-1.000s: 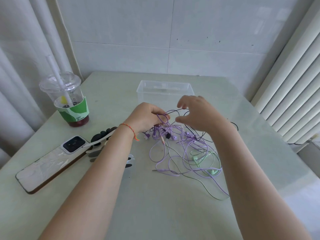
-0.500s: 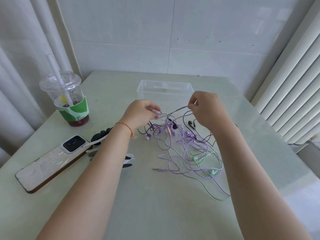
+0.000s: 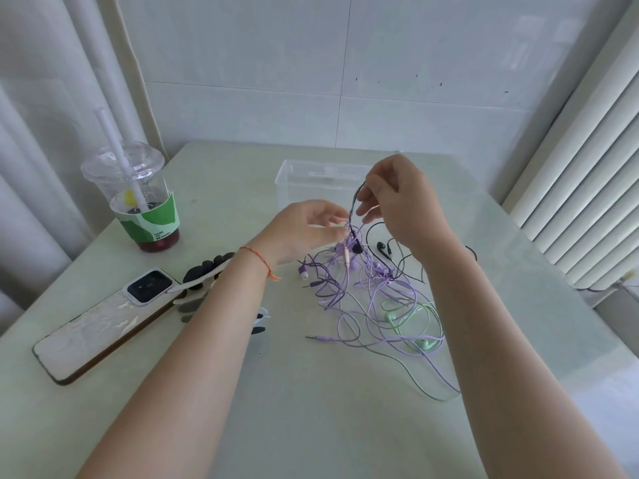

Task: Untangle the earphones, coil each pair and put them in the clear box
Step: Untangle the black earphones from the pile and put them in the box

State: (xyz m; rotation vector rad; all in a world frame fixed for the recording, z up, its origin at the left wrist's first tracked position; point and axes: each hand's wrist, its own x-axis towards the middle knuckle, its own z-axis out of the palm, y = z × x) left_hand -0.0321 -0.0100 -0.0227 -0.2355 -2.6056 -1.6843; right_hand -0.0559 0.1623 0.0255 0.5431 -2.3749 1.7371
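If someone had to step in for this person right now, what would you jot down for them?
Right hand: raised above the pile, pinching a dark cable and pulling it up out of the knot.
Left hand: fingers holding the tangle near its top.
Earphones: purple, green and black pairs, all knotted together on the table.
Clear box: behind the hands; no earphones visible inside.
Done: nothing coiled or boxed.
Left: free each pair, coil it, put it in the box.
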